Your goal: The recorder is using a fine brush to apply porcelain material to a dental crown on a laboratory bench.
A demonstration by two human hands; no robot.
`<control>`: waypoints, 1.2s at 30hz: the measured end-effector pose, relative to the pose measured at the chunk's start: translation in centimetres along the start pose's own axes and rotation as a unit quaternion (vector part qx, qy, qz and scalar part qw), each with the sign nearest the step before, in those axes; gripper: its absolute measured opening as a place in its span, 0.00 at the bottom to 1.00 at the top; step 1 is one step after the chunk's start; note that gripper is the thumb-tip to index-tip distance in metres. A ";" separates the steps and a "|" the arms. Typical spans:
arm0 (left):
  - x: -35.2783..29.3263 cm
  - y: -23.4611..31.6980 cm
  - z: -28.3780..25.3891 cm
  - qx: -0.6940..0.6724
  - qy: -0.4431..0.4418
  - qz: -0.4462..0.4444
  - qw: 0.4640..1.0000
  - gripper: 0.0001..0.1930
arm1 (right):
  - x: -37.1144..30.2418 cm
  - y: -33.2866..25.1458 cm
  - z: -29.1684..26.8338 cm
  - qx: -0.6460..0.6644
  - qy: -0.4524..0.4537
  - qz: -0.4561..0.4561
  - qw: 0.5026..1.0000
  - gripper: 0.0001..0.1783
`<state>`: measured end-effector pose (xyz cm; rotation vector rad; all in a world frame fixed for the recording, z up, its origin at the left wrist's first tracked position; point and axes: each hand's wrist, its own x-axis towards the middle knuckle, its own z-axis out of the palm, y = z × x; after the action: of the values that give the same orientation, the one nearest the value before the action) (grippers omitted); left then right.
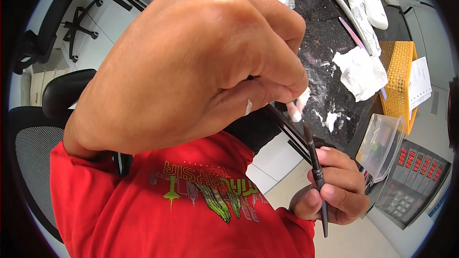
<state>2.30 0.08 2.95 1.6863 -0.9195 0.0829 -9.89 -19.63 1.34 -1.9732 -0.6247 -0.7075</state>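
Observation:
My left hand (229,52) is raised close to the camera and fills much of the view. Its thumb and fingers are pinched together around a small pale piece with a white tip (296,114), most of it hidden by the fingers. A fleck of white sticks to the skin. In my right hand (342,184) is a fine pointed brush (316,165) with a dark handle, its bristles up. The brush tip stands just beside the white tip; I cannot tell whether they touch.
Crumpled white tissues (361,73) and white crumbs (331,121) lie on a dark worktop (315,50). To the right are a yellow woven basket (397,79) with papers, a clear plastic box (381,145) and a scale with red digits (413,181). Office chairs (36,138) stand at left.

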 end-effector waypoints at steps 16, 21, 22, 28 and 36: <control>0.1 -0.4 -1.5 0.107 -0.073 0.015 0.991 0.06 | 0.3 -0.3 0.3 -0.010 -0.028 0.018 0.999 0.15; -0.1 0.0 -1.5 0.102 -0.065 0.024 0.992 0.06 | 0.5 -0.4 0.2 -0.008 -0.038 0.017 0.999 0.15; -0.2 0.2 -1.5 0.092 -0.055 0.026 0.994 0.06 | 0.5 -0.4 0.3 -0.007 -0.039 0.016 0.999 0.15; 0.0 -0.2 -1.3 0.020 -0.010 0.041 0.999 0.07 | 0.4 -0.2 0.3 -0.019 -0.014 -0.002 1.000 0.15; -1.0 0.8 -1.1 0.108 -0.020 -0.010 0.994 0.09 | 1.1 -1.0 0.9 -0.103 -0.057 -0.016 0.993 0.12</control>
<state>1.56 1.47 3.51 1.9017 -0.9508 0.1400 -9.54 -18.27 2.31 -2.2102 -0.6759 -0.7069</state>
